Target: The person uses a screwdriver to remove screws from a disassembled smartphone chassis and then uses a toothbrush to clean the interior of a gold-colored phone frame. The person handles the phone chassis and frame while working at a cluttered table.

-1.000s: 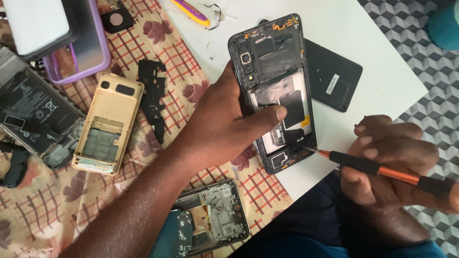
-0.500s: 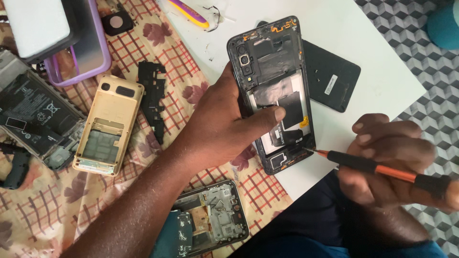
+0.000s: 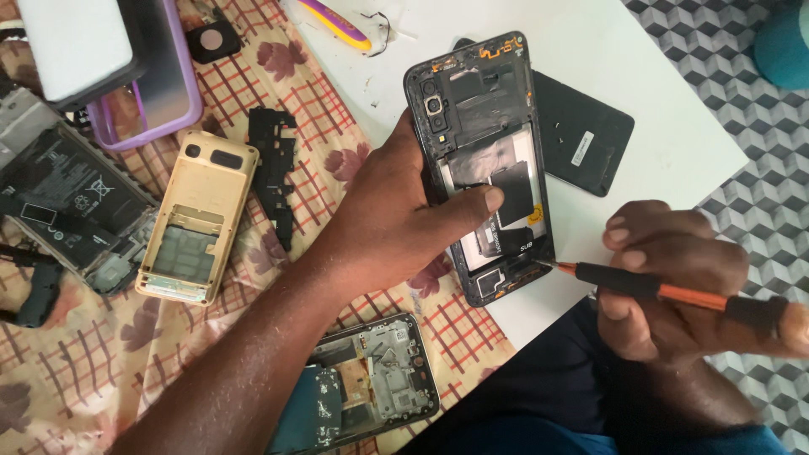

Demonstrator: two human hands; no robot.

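Left hand (image 3: 396,227) clamped on opened phone (image 3: 484,160), thumb pressed across its middle, fingers wrapped behind the left edge. Phone: back removed, long axis running away from the person, tilted slightly, lower end overhanging white board (image 3: 657,101). Right hand (image 3: 674,286) closed around screwdriver (image 3: 666,291), orange shaft, black grip; tip touching phone's lower right corner, tool lying to the right of it. Black back cover (image 3: 590,139) just beside phone, right. Yellow phone shell (image 3: 198,215), black frame (image 3: 274,173) and stripped board (image 3: 371,379) on patterned cloth (image 3: 101,362), left.
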